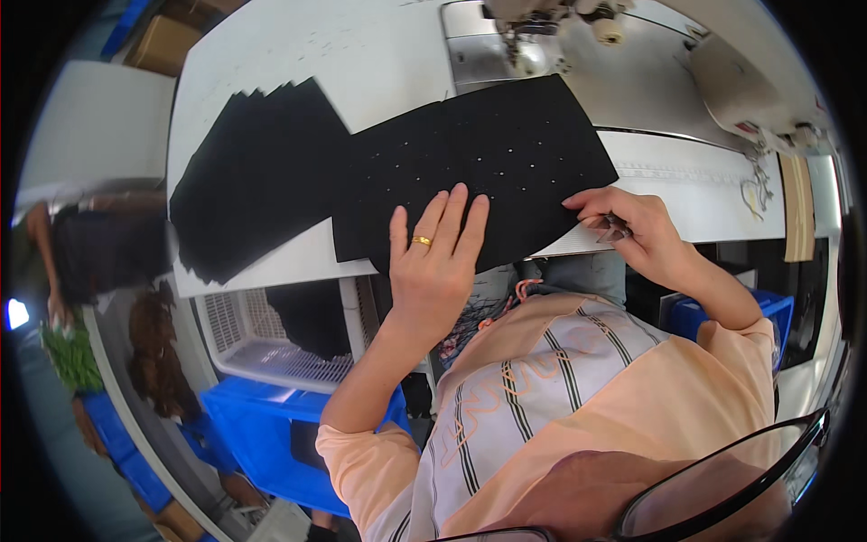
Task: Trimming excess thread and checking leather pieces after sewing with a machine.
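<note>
A black fabric panel (506,117) with small white marks lies across the white table near its front edge. My left hand (433,235), with a gold ring, lies flat on its lower middle, fingers slightly apart. At the panel's lower right corner my right hand (650,235) holds a small metal tool (612,228), apparently thread snips, with my index fingertip on the fabric's edge. Left of the panel lies a fanned stack of black cut pieces (257,181).
A sewing machine (533,36) stands behind the panel, beside a clear ruler (686,173). Below the table are a white basket (226,334) holding black fabric and blue crates (244,434). Another person (90,253) is at a neighbouring workplace on the left.
</note>
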Available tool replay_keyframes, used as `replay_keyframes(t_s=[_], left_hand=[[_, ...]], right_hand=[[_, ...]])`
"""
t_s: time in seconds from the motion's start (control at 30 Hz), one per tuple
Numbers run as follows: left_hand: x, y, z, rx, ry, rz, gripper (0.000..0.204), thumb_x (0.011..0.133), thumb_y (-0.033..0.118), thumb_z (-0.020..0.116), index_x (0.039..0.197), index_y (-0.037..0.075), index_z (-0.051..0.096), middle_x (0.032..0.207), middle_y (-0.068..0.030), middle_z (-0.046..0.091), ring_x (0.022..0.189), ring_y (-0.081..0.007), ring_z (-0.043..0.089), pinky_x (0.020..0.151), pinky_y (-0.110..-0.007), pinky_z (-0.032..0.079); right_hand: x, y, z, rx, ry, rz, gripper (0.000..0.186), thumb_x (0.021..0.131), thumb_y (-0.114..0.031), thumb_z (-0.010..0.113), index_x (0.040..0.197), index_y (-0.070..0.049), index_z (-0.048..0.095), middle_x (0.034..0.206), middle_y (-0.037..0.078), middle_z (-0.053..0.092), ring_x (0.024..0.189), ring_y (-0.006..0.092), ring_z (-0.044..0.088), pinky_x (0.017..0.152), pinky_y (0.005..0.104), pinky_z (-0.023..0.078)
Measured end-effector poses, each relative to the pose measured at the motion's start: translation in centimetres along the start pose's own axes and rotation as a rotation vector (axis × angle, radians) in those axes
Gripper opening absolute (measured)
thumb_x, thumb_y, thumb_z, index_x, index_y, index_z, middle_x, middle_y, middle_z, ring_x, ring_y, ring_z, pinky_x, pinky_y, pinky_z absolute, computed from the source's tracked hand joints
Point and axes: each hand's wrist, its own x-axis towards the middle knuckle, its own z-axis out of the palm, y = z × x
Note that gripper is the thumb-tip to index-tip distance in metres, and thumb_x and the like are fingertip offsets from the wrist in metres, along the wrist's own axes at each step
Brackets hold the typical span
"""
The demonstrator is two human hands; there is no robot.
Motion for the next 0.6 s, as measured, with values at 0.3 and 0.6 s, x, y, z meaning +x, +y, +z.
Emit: replay_keyframes(t_s=[0.3,0.6], left_hand=[[9.4,-1.0,4.1,-0.045,-0.007,0.209,0.040,0.072,0.007,0.060,0.112,0.003,0.062,0.119,-0.0133,0.056,0.103,-0.0267,0.054,0.090,-0.044,0.043],[11.2,-1.4,5.0,-0.064,-0.045,0.162,0.044,0.071,0.004,0.062,0.114,0.006,0.062,0.120,-0.0128,0.059,0.108,-0.0258,0.057,0.092,-0.046,0.044]], right_hand=[[-0.1,3.7,-3.2,-0.232,0.474,-0.003,0.024,0.072,0.009,0.059,0.093,-0.002,0.061,0.090,0.007,0.064,0.069,0.0131,0.058,0.059,0.0245,0.045],[-2.5,4.0,-9.0,-0.395,0.678,0.120,0.011,0.079,-0.005,0.071,0.089,-0.003,0.068,0.079,-0.002,0.062,0.068,0.0039,0.055,0.055,0.0169,0.038]])
